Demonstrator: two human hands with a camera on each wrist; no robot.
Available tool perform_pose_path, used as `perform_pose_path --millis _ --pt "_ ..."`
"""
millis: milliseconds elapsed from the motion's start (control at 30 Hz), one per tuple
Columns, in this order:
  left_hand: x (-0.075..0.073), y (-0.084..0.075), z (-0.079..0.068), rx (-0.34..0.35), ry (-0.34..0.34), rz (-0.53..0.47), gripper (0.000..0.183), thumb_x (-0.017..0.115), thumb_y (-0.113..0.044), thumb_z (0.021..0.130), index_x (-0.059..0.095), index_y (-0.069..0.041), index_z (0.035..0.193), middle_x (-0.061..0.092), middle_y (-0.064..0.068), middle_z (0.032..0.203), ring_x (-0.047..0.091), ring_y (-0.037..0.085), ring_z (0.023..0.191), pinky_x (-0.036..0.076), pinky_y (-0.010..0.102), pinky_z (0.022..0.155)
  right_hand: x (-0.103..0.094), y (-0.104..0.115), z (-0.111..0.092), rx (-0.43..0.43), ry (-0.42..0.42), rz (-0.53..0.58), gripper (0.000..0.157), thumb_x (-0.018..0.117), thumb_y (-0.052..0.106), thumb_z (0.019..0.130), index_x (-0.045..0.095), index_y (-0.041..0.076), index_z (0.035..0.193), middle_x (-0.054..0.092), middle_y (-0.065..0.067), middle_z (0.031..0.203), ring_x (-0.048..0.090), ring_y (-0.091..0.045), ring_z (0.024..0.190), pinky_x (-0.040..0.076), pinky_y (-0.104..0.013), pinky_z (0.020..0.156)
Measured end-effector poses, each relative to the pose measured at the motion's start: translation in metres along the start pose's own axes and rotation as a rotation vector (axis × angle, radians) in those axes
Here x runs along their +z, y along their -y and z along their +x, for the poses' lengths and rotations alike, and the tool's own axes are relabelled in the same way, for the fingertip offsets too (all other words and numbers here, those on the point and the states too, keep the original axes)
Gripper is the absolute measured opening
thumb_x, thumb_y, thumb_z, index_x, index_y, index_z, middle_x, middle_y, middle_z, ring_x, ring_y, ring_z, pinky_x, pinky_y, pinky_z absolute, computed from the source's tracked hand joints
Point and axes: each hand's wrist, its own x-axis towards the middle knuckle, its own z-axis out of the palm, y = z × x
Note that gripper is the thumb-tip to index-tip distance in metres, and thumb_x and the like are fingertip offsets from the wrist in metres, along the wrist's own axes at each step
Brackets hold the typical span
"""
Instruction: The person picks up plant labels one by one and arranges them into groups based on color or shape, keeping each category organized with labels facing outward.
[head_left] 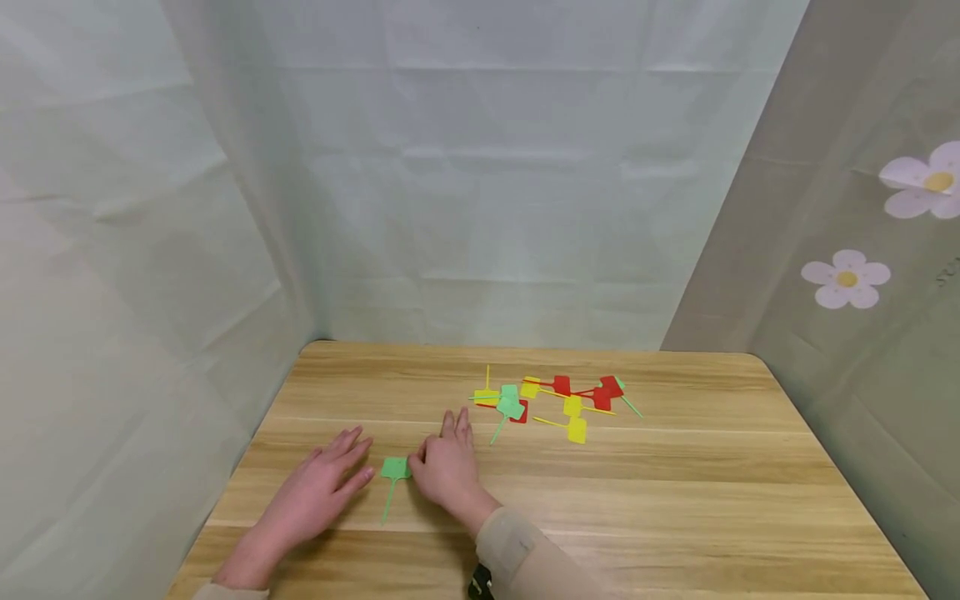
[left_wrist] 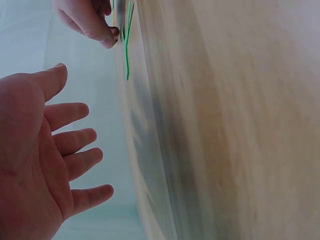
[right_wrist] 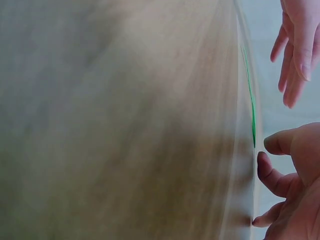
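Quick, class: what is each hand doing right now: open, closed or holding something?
Left hand: open, holding nothing.
Right hand: at the edge of the green tag between the hands; whether it pinches it cannot be told.

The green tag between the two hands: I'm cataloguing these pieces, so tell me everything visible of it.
The green tag has a squarish plate and a thin stem; it looks like plastic. It lies on the wood-grained table, stem toward the viewer. The right hand is at the plate's right edge, contact unclear; the left hand is apart.
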Motion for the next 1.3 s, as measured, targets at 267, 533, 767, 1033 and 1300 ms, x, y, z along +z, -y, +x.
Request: perform_pose_path --millis 267,533,767,1033,1300 --pt "0.001 0.000 0.002 0.010 0.002 0.003 0.054 0.065 -0.033 0.108 0.060 0.000 0.150 0.047 0.022 0.162 0.045 0.044 0.149 0.037 0.074 0.115 -0.001 -0.003 0.000 0.020 0.000 0.003 0.033 0.065 0.030 0.099 0.058 0.019 0.069 0.044 -0.037 0.158 0.021 -0.056 0.156 0.026 -0.057 0.128" --pt "0.005 -0.002 0.000 0.108 0.038 -0.016 0.056 0.071 -0.027 0.105 0.059 0.003 0.150 0.051 0.021 0.159 0.045 0.044 0.148 0.035 0.067 0.119 -0.004 -0.005 0.001 0.003 -0.021 0.024 0.031 0.068 0.031 0.099 0.061 0.018 0.072 0.045 -0.037 0.157 0.023 -0.059 0.154 0.028 -0.057 0.128" --pt "0.009 -0.004 -0.004 0.177 0.073 -0.030 0.060 0.075 -0.027 0.102 0.058 0.003 0.151 0.055 0.020 0.157 0.048 0.044 0.146 0.041 0.063 0.117 -0.022 -0.015 0.000 -0.008 -0.052 0.110 0.028 0.072 0.027 0.099 0.063 0.017 0.073 0.043 -0.041 0.156 0.022 -0.062 0.153 0.026 -0.060 0.127" --pt "0.013 -0.007 -0.006 0.198 0.176 -0.063 0.065 0.076 -0.028 0.100 0.055 0.003 0.153 0.051 0.020 0.160 0.045 0.045 0.148 0.038 0.063 0.119 -0.037 -0.033 0.002 -0.008 -0.073 0.148 0.027 0.072 0.026 0.100 0.067 0.016 0.075 0.042 -0.042 0.155 0.018 -0.063 0.154 0.025 -0.064 0.126" --pt "0.015 -0.009 -0.005 0.196 0.250 -0.084 0.067 0.076 -0.029 0.100 0.054 0.003 0.154 0.048 0.023 0.161 0.045 0.046 0.149 0.037 0.063 0.119 -0.052 -0.045 0.003 0.025 -0.052 0.120 0.026 0.071 0.028 0.102 0.068 0.018 0.078 0.044 -0.040 0.155 0.017 -0.061 0.155 0.021 -0.060 0.129"
